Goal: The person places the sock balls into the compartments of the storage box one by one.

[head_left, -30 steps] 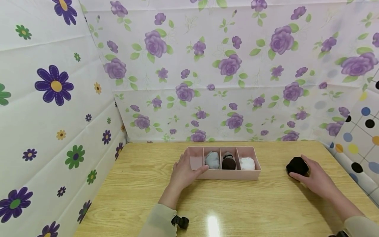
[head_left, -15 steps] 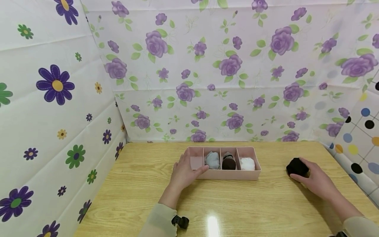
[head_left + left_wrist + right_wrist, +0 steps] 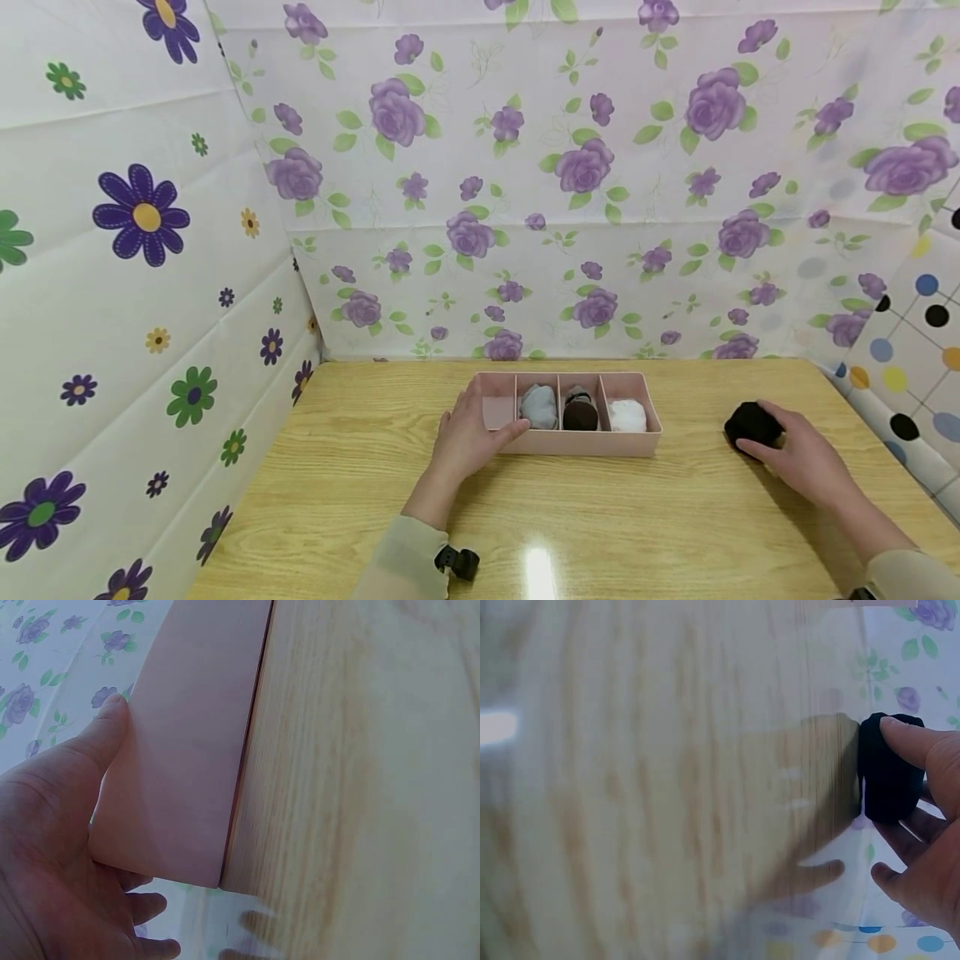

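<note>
A pink divided storage box [image 3: 585,443] sits near the back of the table. My left hand [image 3: 467,433] holds its left end, thumb along the front rim and fingers around the end wall. In the left wrist view the thumb lies on the front wall's top edge and the fingers reach beyond the corner. Inside the box, left to right after a bare compartment, are rolled grey [image 3: 538,406], brown [image 3: 580,410] and white [image 3: 627,415] cloth bundles that look like socks. At the right, my right hand [image 3: 808,458] grips a rolled-up black sock [image 3: 891,769] at the tabletop.
The wooden table [image 3: 360,500] meets a flowered cloth [image 3: 465,283] at the back. Another cloth with daisies [image 3: 247,358] borders the left side, and a dotted one [image 3: 911,358] the right. Bare tabletop lies between the box and the black sock.
Almost nothing differs. The right hand's fingers have settled slightly closer around the black sock; the left hand and the box stay in place.
</note>
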Motion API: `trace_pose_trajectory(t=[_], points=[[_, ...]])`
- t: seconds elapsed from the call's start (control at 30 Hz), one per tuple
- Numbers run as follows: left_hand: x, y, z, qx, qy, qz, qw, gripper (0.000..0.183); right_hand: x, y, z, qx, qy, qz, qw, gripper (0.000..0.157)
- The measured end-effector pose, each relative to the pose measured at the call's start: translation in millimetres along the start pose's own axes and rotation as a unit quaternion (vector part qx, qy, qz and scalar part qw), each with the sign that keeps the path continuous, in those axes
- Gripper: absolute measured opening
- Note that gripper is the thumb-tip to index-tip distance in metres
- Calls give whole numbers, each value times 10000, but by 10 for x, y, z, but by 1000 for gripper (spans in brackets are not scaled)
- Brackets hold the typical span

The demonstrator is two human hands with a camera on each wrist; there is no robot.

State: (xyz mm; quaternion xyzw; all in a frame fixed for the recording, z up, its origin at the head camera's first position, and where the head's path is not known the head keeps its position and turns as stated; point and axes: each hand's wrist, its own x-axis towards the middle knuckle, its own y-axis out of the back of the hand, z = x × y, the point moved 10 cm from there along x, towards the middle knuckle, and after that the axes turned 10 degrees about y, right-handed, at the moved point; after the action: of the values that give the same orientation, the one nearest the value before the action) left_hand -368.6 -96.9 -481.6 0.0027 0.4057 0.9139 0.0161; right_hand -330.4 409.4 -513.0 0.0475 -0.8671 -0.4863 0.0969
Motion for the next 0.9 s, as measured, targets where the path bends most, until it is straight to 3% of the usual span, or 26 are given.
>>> trace_pose_trajectory(t=[0.57, 0.9], points=[[1, -8, -20, -22, -14, 2, 10000, 125, 32, 4, -238, 69, 212, 170, 9996, 94], [-7, -2, -13, -41, -10, 0, 10000, 125, 90, 36, -577, 245, 428, 365, 9981, 89]])
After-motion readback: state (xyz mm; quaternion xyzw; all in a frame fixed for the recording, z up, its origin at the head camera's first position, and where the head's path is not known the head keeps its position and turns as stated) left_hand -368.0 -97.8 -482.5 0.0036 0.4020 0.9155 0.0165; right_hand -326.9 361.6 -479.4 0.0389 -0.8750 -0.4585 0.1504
